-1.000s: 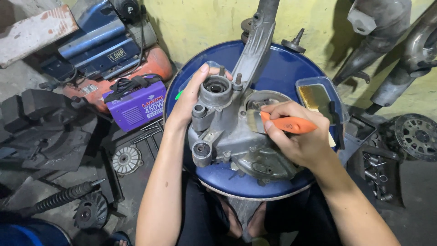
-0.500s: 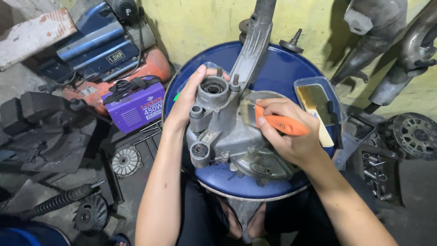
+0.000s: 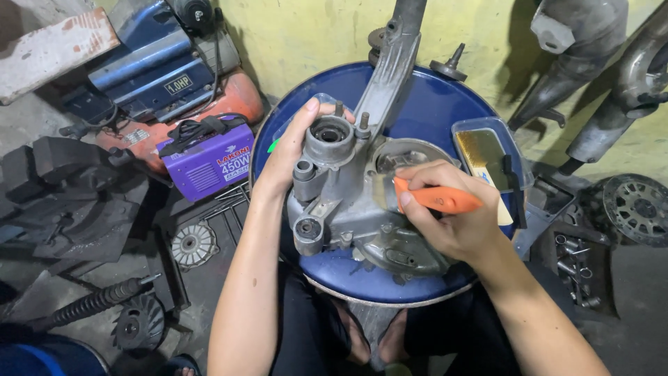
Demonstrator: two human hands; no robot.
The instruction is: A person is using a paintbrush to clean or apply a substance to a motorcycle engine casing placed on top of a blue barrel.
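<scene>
I'm gripping the left edge of the engine case point(image 3: 355, 202) with my left hand point(image 3: 292, 150), fingers curled over it so it's not sliding around the blue drum lid point(image 3: 431, 104). My right hand point(image 3: 452, 216), wrist bent down, is pinching an orange brush point(image 3: 435, 198), bristles against the case's middle.

A round blue drum top point(image 3: 431, 104) serves as the surface. On it lies a grey metal engine casing point(image 3: 362, 209), its long arm reaching to the far edge. At the right sits a clear plastic tray point(image 3: 487, 150) of yellowish liquid — its right side overhangs the rim.

The concrete floor point(image 3: 42, 125) carries the rest: a purple box-shaped machine point(image 3: 209, 167) just left of the drum, a blue-and-orange compressor point(image 3: 174, 76) beyond it, a finned round cover point(image 3: 193, 244) nearer, and — right — a spoked wheel part point(image 3: 637, 209).
</scene>
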